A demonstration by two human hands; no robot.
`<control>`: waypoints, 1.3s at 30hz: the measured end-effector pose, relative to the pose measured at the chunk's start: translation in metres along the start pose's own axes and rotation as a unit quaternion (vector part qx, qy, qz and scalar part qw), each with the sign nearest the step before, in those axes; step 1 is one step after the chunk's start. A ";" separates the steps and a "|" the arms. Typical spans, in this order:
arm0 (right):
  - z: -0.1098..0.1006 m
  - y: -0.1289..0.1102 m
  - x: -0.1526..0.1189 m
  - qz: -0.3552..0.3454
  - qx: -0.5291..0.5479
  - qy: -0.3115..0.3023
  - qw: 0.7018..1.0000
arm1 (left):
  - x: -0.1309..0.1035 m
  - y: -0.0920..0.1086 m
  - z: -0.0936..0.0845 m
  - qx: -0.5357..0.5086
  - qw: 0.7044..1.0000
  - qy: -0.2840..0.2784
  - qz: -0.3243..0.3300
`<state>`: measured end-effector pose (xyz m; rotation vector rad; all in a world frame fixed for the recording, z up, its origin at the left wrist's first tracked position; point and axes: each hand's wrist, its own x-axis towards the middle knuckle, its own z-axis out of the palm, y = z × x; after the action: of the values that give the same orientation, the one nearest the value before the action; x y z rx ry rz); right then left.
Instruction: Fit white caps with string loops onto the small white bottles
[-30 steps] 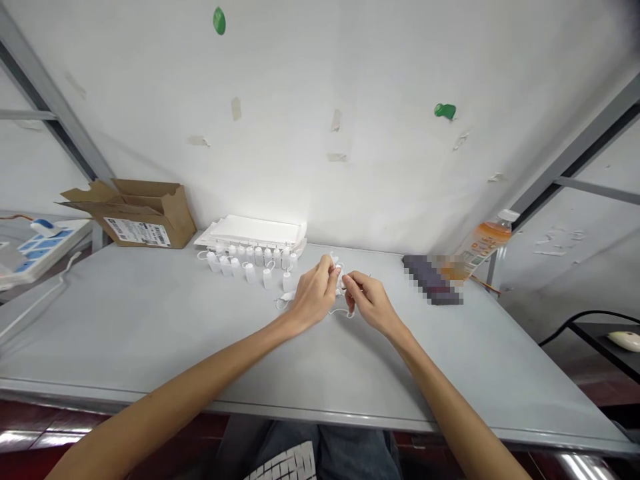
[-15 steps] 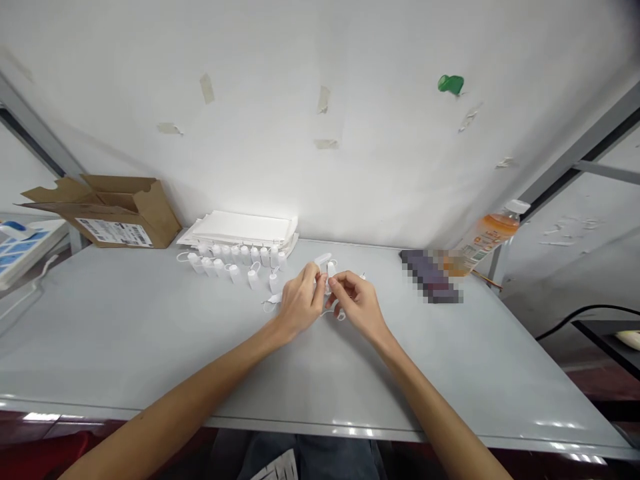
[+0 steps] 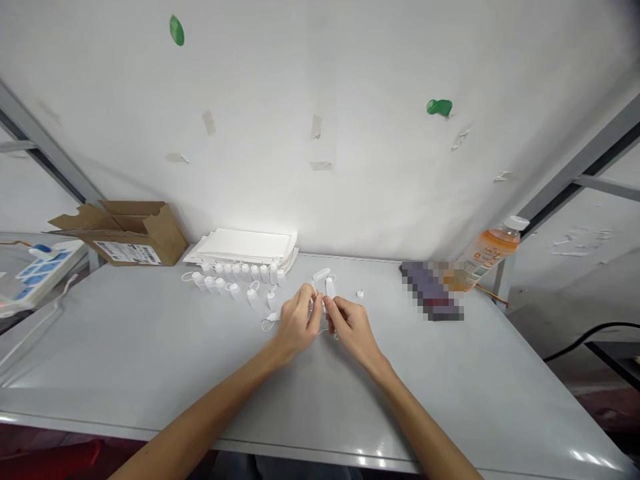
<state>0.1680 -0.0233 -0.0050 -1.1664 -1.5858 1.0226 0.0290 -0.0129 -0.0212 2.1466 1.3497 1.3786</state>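
Observation:
My left hand point(image 3: 299, 321) and my right hand point(image 3: 350, 328) meet over the middle of the grey table point(image 3: 300, 393). Fingers of both are pinched together at the tips around something small and white, mostly hidden by them. Just beyond the fingertips lie a white capped piece point(image 3: 330, 287) with a thin loop and a flat white piece point(image 3: 321, 274). A small round white part point(image 3: 360, 293) sits to the right. Left of my hands, several small white bottle-like pieces point(image 3: 253, 295) stand in rows, some with looped strings. Another looped piece point(image 3: 272, 318) lies beside my left hand.
White sheets point(image 3: 245, 245) are stacked against the wall behind the rows. An open cardboard box point(image 3: 127, 233) is at the back left. A pixelated dark object point(image 3: 433, 293) and an orange drink bottle point(image 3: 487, 250) are at the right.
The camera view has tilted up, so the table things appear lower. My right hand's fingers have drawn in closer to my left fingertips, and the small round part at right shows more fully.

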 end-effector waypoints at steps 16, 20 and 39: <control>-0.008 -0.005 0.002 -0.017 0.031 -0.043 0.998 | 0.006 0.004 -0.008 -0.072 0.995 0.011 -0.069; -0.006 0.001 -0.001 -0.085 -0.109 -0.016 0.990 | 0.001 0.003 -0.004 -0.078 0.996 -0.003 -0.041; -0.004 0.001 0.001 -0.090 -0.088 -0.037 0.991 | 0.005 0.010 -0.006 -0.109 0.990 0.014 -0.089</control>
<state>0.1715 -0.0216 -0.0049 -1.0878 -1.8361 0.8294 0.0300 -0.0158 -0.0088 1.8273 1.2982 1.4178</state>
